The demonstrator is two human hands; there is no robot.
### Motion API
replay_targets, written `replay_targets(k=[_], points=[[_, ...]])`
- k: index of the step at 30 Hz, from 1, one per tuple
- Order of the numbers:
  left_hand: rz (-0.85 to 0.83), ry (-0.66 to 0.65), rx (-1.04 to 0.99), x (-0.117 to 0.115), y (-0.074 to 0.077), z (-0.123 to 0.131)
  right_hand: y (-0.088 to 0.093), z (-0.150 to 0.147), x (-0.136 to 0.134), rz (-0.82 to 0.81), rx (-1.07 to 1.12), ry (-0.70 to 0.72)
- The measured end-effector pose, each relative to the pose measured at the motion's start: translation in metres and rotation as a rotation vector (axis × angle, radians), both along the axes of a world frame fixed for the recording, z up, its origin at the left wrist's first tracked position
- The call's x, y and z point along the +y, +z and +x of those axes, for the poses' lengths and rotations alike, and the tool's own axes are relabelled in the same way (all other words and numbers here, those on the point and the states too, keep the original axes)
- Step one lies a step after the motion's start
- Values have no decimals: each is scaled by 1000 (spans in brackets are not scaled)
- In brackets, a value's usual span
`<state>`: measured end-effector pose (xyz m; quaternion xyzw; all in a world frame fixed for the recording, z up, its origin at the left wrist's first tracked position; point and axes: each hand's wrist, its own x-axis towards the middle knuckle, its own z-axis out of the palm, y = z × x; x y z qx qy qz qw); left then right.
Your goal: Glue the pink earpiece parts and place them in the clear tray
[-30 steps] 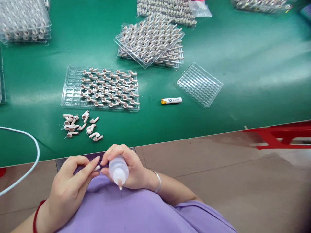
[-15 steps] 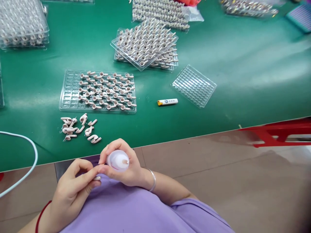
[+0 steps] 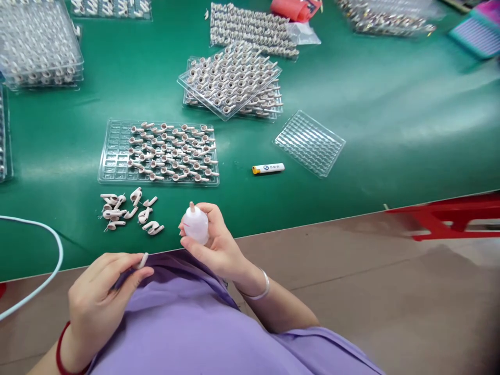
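Between the thumb and fingers of my left hand (image 3: 105,286) is a small white earbud shell (image 3: 143,260), mostly covered by the fingers. My right hand (image 3: 219,245) is closed around a translucent white squeeze bottle (image 3: 196,225), its narrow brownish tip pointing up and away from me. The two hands are apart, in front of the table edge. Beyond them, a loose pile of earbud shells (image 3: 113,213) lies on the green table (image 3: 242,200), some with thin wires sticking out. Behind the pile, a clear plastic tray (image 3: 113,151) holds rows of earbud shells, its left columns bare.
Stacked filled trays (image 3: 234,78) stand farther back. A white lighter (image 3: 269,168) and a bare clear tray (image 3: 310,143) lie to the right. More stacked trays (image 3: 39,47) occupy the far left. A white cable (image 3: 54,245) curves at the left edge; a red stool (image 3: 449,213) stands right.
My hands have separated: the right moved up and right with the bottle, whose tip now points away. My left hand shifted slightly left, still pinching the earbud shell. The view tilted slightly.
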<state>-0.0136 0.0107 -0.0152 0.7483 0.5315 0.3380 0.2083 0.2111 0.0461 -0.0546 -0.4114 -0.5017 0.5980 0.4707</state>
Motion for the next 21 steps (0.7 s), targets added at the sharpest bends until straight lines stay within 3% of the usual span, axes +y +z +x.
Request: replay_targets(k=[6,12,17,21], points=[[29,-24,-1,-1,1,4,0,-17,-8,9,60,55],[-9,-66,-30,-3,2,4,3,-31,-6,-104,220,111],[-46,-127,-163,-4,5,4,-4,-40,-9,-230,437,226],[-84,-154,-301,-6,3,9,-9,-47,-17,-283,510,228]])
